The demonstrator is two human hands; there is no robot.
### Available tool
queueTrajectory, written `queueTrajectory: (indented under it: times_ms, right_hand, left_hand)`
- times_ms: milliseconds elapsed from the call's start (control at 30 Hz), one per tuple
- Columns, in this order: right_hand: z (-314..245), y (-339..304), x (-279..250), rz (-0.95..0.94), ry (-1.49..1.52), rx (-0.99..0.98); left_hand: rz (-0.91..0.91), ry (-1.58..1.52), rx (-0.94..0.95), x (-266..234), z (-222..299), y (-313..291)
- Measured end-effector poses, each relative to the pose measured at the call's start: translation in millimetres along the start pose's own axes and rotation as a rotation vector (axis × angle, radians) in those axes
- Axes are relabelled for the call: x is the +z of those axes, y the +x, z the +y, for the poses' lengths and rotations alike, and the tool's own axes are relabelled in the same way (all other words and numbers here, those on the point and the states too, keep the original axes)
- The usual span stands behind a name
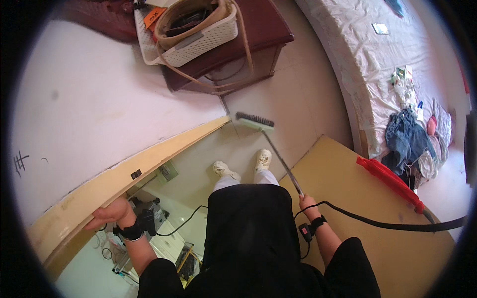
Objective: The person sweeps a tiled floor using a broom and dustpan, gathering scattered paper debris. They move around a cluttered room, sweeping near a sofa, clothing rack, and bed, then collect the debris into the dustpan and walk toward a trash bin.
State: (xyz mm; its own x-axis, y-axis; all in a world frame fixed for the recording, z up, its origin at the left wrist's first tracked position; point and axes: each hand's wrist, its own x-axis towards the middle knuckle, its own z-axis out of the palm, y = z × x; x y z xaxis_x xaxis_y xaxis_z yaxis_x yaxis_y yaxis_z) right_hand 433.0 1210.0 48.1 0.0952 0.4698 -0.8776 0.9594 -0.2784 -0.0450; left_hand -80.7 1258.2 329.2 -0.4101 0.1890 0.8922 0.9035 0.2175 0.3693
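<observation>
A broom [279, 155] slants away from me, its thin metal handle in my right hand [306, 202]. The fingers of that hand are wrapped round the handle's near end. On the floor ahead of my shoes lies the broom's pale green head [254, 125], its dark bristles [255, 118] on the far side. My left hand [113, 210] is at the yellow door frame [164, 150], with the fingers closed round its edge. Part of those fingers is hidden. Both wrists carry black straps with small devices and cables.
Beyond the frame, a dark red cabinet [271, 30] bears a white basket [208, 42] with a tan bag. At right stands a bed [343, 54] with jeans [405, 139] on it. A red item [387, 180] hangs by the yellow door panel [348, 198]. Clutter lies lower left.
</observation>
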Motion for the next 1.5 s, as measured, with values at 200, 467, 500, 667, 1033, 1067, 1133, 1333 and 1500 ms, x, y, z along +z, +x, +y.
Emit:
queueTrajectory:
  times_ms: [200, 467, 500, 667, 1033, 1067, 1133, 1333, 1500]
  right_hand:
    - [31.6, 42.0, -27.3, 0.178, 0.367, 0.133]
    - [5.7, 161.9, -21.0, 0.352, 0.662, 0.228]
    - [-1.3, 165.8, -6.7, 0.348, 0.584, 0.216]
    - [-33.1, 129.0, 97.1, 0.279, 0.453, 0.179]
    - [-94.8, -89.2, 238.7, 0.052, 0.87, 0.32]
    - [-96.3, -105.0, 232.9, 0.036, 0.922, 0.372]
    - [-98.1, -127.8, 221.9, 0.046, 0.953, 0.439]
    - [-82.0, -68.4, 224.3, 0.371, 0.906, 0.419]
    - [-83.8, 20.2, 270.2, 0.297, 1.154, 0.536]
  left_hand:
    - [0.04, 0.053, 0.032, 12.6, 22.7, 7.2]
    - [0.027, 0.014, 0.131, 18.4, 26.2, 3.7]
    - [0.02, 0.028, 0.153, 14.9, 24.6, 3.9]
    - [0.042, -0.078, 0.231, 8.0, -1.4, 9.0]
    - [-0.254, -0.556, 0.226, -3.8, -32.1, 5.2]
    - [-0.284, -0.559, 0.247, -2.9, -30.8, 5.9]
    - [-0.289, -0.595, 0.251, -2.2, -28.1, 6.7]
    - [-0.249, -0.444, 0.288, -2.7, -30.3, 7.8]
    - [-0.282, -0.577, 0.255, 0.6, -35.5, 8.6]
